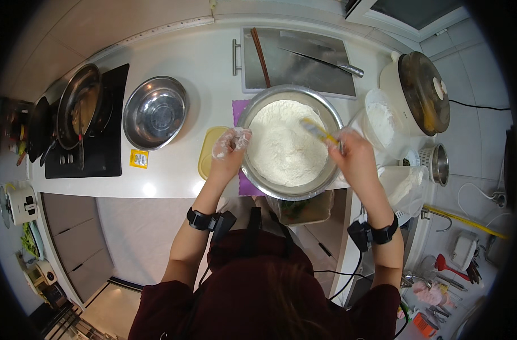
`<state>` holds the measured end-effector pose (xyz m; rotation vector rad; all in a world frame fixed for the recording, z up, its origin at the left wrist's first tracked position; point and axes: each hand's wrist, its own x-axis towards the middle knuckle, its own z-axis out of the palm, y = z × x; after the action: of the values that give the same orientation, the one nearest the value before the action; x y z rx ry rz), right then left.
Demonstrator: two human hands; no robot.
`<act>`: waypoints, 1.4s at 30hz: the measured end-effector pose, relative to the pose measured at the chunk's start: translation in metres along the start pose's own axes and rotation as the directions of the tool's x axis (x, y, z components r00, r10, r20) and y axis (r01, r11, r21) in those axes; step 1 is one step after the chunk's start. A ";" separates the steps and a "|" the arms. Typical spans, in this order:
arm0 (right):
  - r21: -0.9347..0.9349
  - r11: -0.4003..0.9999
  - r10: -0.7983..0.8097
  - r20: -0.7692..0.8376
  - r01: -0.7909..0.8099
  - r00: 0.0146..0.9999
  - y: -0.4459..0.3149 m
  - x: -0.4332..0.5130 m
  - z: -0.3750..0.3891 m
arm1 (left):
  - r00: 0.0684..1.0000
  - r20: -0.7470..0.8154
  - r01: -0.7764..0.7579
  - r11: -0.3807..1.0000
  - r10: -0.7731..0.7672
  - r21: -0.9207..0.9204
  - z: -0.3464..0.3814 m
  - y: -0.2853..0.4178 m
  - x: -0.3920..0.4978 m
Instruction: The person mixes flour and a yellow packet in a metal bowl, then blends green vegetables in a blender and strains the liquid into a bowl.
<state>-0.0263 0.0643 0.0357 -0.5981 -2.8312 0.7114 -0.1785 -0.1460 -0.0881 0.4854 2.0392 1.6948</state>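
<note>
A large metal bowl (290,196) full of white flour (286,144) stands at the counter's front edge, partly over a purple mat (246,185). My right hand (353,149) is closed on a small yellow sachet (318,129), held tilted above the flour at the bowl's right side. My left hand (232,144), dusted with flour, is at the bowl's left rim with its fingers curled; whether it holds anything or touches the rim is not clear. A yellowish plastic lid or tray (207,153) lies beside it, partly hidden by my hand.
An empty metal bowl (156,112) and a yellow packet (139,158) are at left, near the cooktop (113,127) with pans. Behind the flour lies a metal board (303,70) with chopsticks (260,57) and a knife (326,60). Flour bags (381,119) and a lidded cooker (422,93) stand right.
</note>
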 end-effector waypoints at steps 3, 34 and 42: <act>-0.010 1.000 0.016 -0.103 -0.017 0.995 0.015 0.008 0.000 | 1.000 -0.012 -0.014 0.999 0.013 -0.033 0.000 -0.004 0.002; 0.171 0.972 0.170 -0.048 -0.160 0.984 0.033 -0.060 -0.025 | 0.994 0.104 0.025 0.999 -0.028 0.027 -0.002 0.004 0.001; 0.465 0.841 0.329 -0.031 -0.278 0.944 0.044 -0.057 0.012 | 0.970 0.235 -0.079 0.993 0.055 0.093 -0.007 0.033 0.004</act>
<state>0.0372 0.0714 0.0010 -0.9714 -2.3577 1.3035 -0.1862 -0.1438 -0.0547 0.7575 1.9634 1.4975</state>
